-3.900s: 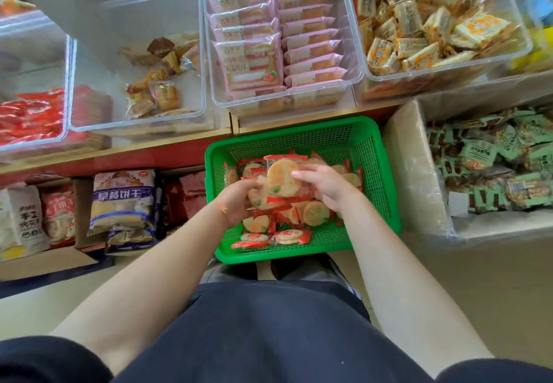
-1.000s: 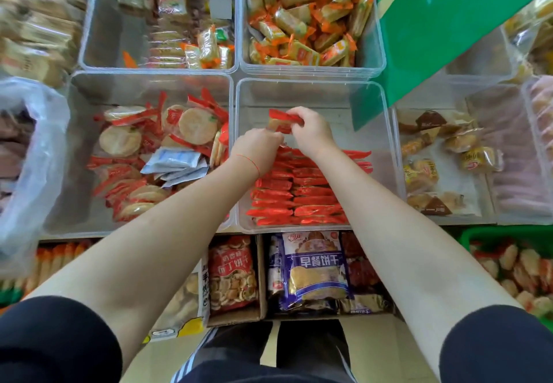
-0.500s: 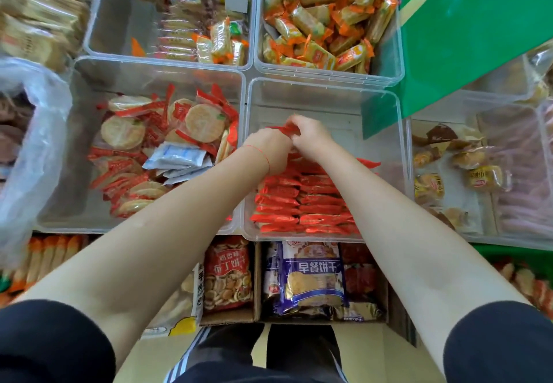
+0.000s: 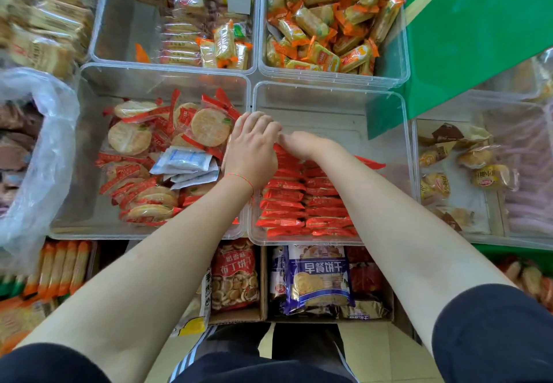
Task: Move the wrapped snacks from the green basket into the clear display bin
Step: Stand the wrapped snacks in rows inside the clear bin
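Head view, the only one we have: we see 2 bare forearms reaching fwd over the shelf. Left hand (image 4: 253, 150) has a thin red cord at the wrist, fingers curled down over the wall between 2 bins; we can't tell whether it pinches anything. Right hand (image 4: 302, 143) lies palm down w/ fingers pointing left, fingertips touching the far end of the red packs; grip hidden, can't tell if it's closed on one.

The wrapped snacks (image 4: 302, 203) stand on edge in the clear display bin (image 4: 329, 98), in 2 rows side by side, filling the near half approx; too tightly stacked for an exact count. Far half of that bin is bare.

We count 2 more clear bins behind it and 1 to its left. Left bin (image 4: 89, 155) holds loose round crackers in red-trimmed wrap, plus a few white sachets (image 4: 184, 161).

A corner of the green basket (image 4: 508, 255) peeks in low at right. Below the shelf, 2 cardboard boxes w/ bagged biscuits; a purple bag (image 4: 318, 278) sits in the right one.
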Motion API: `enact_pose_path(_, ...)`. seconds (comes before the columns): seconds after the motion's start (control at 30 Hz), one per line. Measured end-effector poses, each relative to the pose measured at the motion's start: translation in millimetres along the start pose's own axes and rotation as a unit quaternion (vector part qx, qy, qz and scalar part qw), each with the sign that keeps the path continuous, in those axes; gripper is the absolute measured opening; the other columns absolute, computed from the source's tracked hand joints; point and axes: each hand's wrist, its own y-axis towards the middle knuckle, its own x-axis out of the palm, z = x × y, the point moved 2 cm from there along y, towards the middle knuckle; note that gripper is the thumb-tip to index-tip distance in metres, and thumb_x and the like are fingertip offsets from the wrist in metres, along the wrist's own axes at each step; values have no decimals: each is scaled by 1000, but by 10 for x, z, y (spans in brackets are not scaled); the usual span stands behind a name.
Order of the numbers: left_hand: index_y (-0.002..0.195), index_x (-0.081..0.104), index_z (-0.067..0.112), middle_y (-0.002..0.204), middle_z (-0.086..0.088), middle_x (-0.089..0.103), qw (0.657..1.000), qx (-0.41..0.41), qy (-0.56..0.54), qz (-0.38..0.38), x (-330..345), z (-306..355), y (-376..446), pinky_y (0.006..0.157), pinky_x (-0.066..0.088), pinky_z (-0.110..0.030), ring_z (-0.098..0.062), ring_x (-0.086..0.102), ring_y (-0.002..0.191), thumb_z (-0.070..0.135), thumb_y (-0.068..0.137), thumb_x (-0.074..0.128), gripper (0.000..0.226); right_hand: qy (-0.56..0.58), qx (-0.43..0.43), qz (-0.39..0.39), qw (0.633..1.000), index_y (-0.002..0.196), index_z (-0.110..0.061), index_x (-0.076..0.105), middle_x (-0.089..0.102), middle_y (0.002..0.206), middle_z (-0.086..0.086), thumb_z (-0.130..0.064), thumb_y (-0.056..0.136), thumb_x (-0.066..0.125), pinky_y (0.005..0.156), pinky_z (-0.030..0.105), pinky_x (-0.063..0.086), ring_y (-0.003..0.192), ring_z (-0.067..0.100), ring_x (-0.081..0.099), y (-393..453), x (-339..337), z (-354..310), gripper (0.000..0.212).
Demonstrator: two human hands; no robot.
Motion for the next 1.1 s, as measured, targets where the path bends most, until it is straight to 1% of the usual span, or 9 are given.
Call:
enact_pose_path(0.1,113,64,10,117,-8,63,1000,-10,2,-14,6,5,12,115,16,-40,-32,47,124,10,74,36,48,8,-11,2,1000,124,-7,52,56,133,22,-19,103,28,91,38,42,114,34,57,9,62,-118,35)
enact_pose_path(0.23,113,63,11,118,-8,62,1000,-3,12,-28,4,0,14,115,17,-41,-31,44,125,9,76,42,42,5,-27,62,998,131,-19,58,54,140,16,-37,103,27,99,39,42,127,33,50,-91,-36,-92,45)
enact_pose_path(0.47,126,57,11,128,-8,57,998,-5,40,-50,-37,8,13,117,7,-38,-29,36,131,5,82,43,47,88,-31,217,972,123,-23,64,62,129,2,-29,93,43,102,42,43,122,24,53,-492,-17,198,37)
enact_pose_path(0.6,123,59,11,129,-9,56,994,-50,39,-92,-71,223,7,118,13,-45,-30,35,133,20,83,49,42,107,-43,414,903,103,-12,69,65,105,6,-14,89,49,88,40,48,103,24,55,-1081,121,472,25)
enact_pose_path(0.7,106,69,16,108,-9,69,994,-52,-50,-83,-156,912,-65,104,35,-39,-31,57,111,32,84,50,33,142,-9,523,841,88,-9,68,66,87,5,-9,88,49,69,35,48,84,23,58,-1628,341,829,19)
enact_pose_path(0.77,98,71,20,94,-9,73,984,-53,-137,-105,-181,1475,-213,82,49,-36,-32,64,94,32,85,48,29,181,35,537,823,85,-11,67,67,80,5,-10,89,47,60,33,47,74,25,60,-1922,518,1160,20)
enact_pose_path(0.83,92,72,20,88,-8,72,974,-44,-170,-144,-66,1991,-376,69,48,-34,-32,64,87,28,87,50,24,206,78,533,817,84,-11,67,68,78,8,-11,89,47,55,34,40,71,29,59,-2154,662,1544,20)
enact_pose_path(0.93,94,73,22,90,-6,72,955,-15,-196,-221,267,2846,-570,67,46,-31,-28,64,90,28,87,52,23,219,115,536,807,83,-11,68,67,74,13,-9,88,50,54,32,29,67,35,57,-2482,809,2314,19)
enact_pose_path(1.1,103,69,19,101,-3,68,901,-31,-218,-374,1047,4296,-771,71,43,-29,-24,61,96,23,91,47,25,259,154,526,795,82,-12,61,64,71,10,-13,89,51,51,35,31,66,34,56,-2896,1147,3769,12)
